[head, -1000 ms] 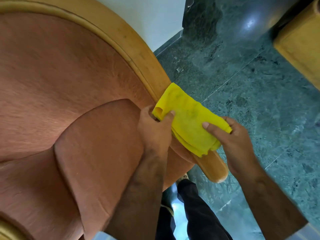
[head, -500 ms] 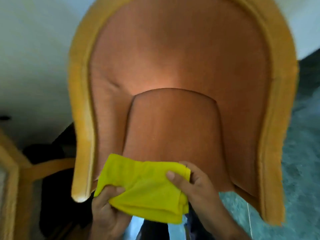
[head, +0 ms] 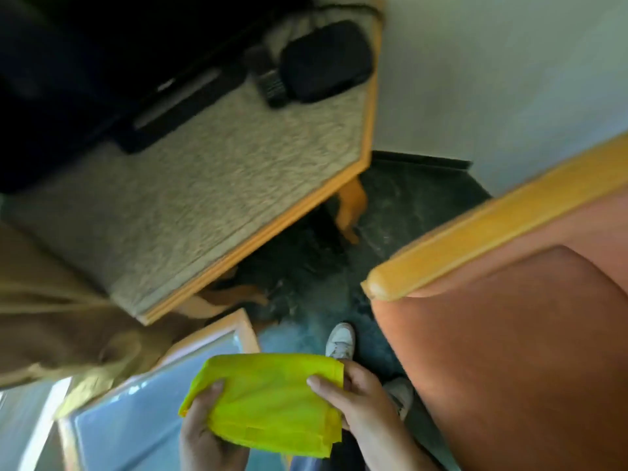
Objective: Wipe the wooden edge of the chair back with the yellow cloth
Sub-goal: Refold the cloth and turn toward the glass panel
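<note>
The yellow cloth [head: 268,402] is off the wood now: a second ago it lay draped over the wooden edge [head: 489,229] at the chair's right side, and here it sits clear of the chair back [head: 530,334], down low between both hands. The left hand [head: 207,433] grips it from beneath, where before it pinched the top corner; the right hand [head: 360,399] holds the right side, thumb on top. The view swings left: the chair slides off to the right, and a stone-topped table [head: 204,205] with dark items comes into sight.
</note>
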`<state>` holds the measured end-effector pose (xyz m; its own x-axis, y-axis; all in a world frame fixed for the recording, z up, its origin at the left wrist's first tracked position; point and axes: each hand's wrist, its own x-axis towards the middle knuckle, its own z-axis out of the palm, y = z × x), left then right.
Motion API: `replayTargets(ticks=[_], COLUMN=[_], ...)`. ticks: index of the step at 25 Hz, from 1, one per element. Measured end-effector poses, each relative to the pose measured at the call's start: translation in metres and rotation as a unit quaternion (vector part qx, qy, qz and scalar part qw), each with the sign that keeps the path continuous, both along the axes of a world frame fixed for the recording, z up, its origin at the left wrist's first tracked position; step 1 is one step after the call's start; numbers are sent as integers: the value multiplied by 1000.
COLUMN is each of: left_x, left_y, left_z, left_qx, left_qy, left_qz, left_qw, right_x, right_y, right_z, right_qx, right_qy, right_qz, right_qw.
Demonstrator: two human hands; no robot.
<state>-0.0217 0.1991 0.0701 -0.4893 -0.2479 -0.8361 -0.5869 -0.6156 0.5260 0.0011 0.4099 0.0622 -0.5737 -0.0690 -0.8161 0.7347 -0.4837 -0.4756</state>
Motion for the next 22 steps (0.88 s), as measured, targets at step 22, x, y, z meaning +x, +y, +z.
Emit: replayTargets(ticks=[22], left_x=[6], left_y=[-224], left_z=[-231], left_qx=[-466], left_qy=[-214], left_qz=[-166], left_qw=[842], right_x=[-128], right_y=[-234], right_z=[-241], right_qx=[412], right_qy=[155], right_qz=[415], right_qw=[796])
